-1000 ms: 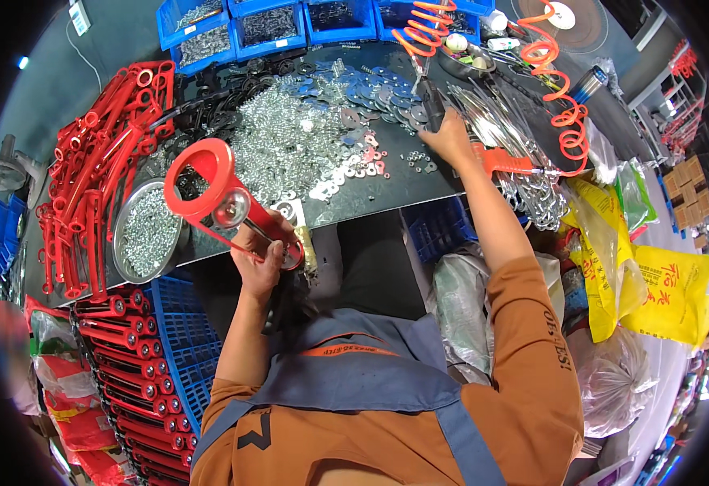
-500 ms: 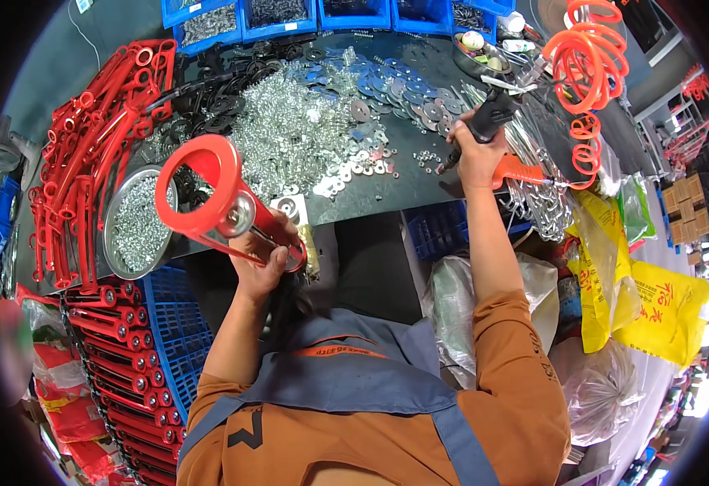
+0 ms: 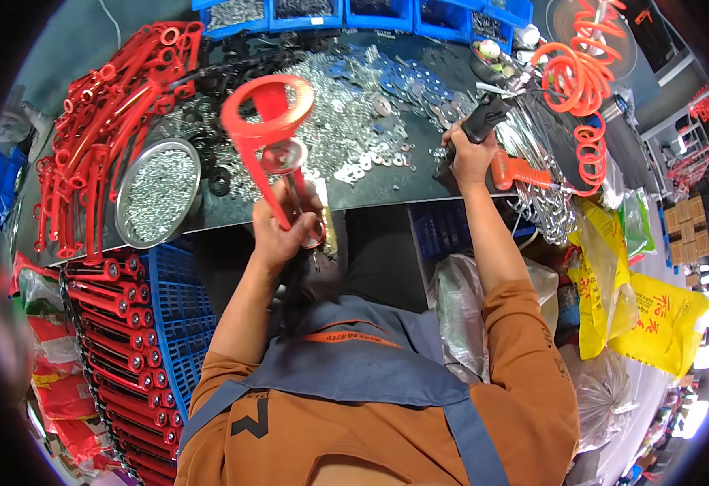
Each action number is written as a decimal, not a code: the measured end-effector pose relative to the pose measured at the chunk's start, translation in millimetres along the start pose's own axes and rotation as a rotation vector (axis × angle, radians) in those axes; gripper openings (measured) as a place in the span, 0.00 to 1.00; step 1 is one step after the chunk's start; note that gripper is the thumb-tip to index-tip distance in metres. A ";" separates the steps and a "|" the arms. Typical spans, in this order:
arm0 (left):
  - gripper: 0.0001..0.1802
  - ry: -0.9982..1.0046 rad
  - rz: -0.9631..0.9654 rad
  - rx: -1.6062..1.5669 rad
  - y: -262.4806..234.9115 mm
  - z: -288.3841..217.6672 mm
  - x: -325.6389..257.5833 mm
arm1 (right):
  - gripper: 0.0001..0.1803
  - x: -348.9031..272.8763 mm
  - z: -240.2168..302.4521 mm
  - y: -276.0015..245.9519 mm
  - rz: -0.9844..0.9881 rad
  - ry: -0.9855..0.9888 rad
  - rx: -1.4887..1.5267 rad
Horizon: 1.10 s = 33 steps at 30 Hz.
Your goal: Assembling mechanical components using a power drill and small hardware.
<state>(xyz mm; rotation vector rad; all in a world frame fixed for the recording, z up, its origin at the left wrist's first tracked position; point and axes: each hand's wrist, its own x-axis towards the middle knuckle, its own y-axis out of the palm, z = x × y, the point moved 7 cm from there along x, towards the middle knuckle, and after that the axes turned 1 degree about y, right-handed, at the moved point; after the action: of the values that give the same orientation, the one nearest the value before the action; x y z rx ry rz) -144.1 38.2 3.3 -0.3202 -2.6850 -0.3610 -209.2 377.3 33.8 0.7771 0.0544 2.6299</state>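
Observation:
My left hand (image 3: 277, 231) grips the shaft of a red tool with a ring-shaped handle (image 3: 269, 121), held nearly upright over the front edge of the workbench (image 3: 387, 186). A round metal disc sits just under the ring. My right hand (image 3: 469, 154) is closed on a black air tool (image 3: 484, 121) at the right of the bench, and an orange coiled hose (image 3: 577, 77) runs away from it. A heap of silver washers and nuts (image 3: 346, 121) lies between the two hands.
Red metal parts (image 3: 103, 121) pile up at the bench's left, beside a round metal bowl of small screws (image 3: 156, 190). Blue bins (image 3: 306, 12) line the back. A blue crate of red tubes (image 3: 140, 340) stands lower left; yellow bags (image 3: 654, 324) hang right.
My left hand has swung the red ring-handled tool from tilted left to nearly upright. My right hand has picked up the black air tool and holds it higher on the bench.

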 end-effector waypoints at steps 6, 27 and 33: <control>0.41 -0.054 0.011 -0.045 -1.2 7.8 -1.4 | 0.15 8.1 113.0 56.7 0.069 -0.169 0.147; 0.22 0.066 0.026 -0.053 2.6 -5.9 0.5 | 0.14 -22.0 244.3 258.4 0.795 -0.084 0.232; 0.23 0.036 0.052 -0.100 4.4 -8.1 -0.8 | 0.12 -25.6 249.2 256.9 0.766 -0.169 0.307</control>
<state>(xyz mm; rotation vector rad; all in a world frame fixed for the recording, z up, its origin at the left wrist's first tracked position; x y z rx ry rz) -139.2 39.7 11.0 -0.4082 -2.6233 -0.4815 -150.5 112.6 268.9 1.3372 0.1393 3.2980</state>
